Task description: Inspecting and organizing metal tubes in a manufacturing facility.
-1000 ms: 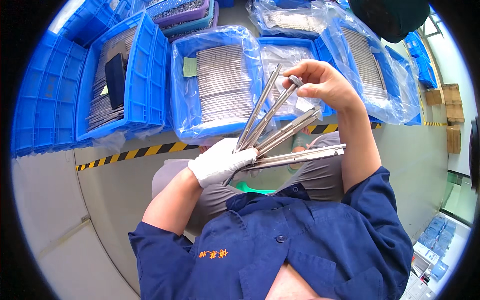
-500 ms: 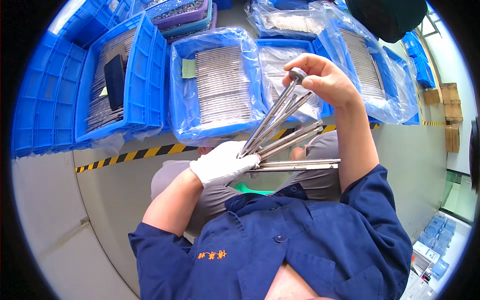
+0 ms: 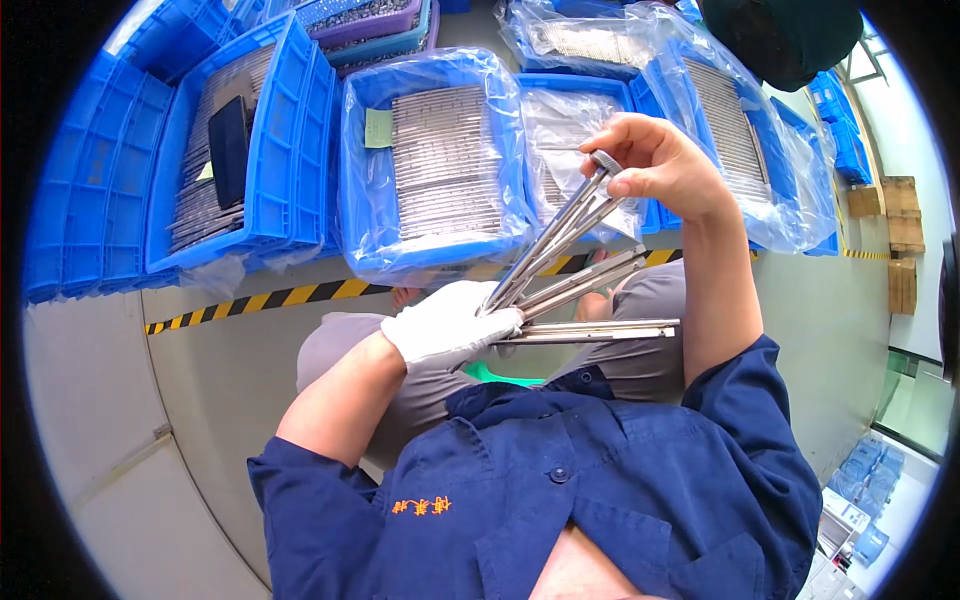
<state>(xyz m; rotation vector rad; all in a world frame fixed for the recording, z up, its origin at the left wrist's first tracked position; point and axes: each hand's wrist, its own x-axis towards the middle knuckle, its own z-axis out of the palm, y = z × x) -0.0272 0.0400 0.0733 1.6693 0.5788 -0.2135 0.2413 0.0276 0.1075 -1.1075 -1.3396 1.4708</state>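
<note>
Left hand, white-gloved, clenches the base of a fan of long metal strips over the lap; bare right hand pinches the top strip's far end. Best to peel one strip at a time, keeping the fan tight. Beyond: blue crates of bagged strips, hazard tape, grey floor.

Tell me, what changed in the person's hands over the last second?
The bare right hand pulled the top pair of metal strips up and away, widening the fan. The gloved left hand kept its grip on the strips' lower ends. The blue bins stayed put.
</note>
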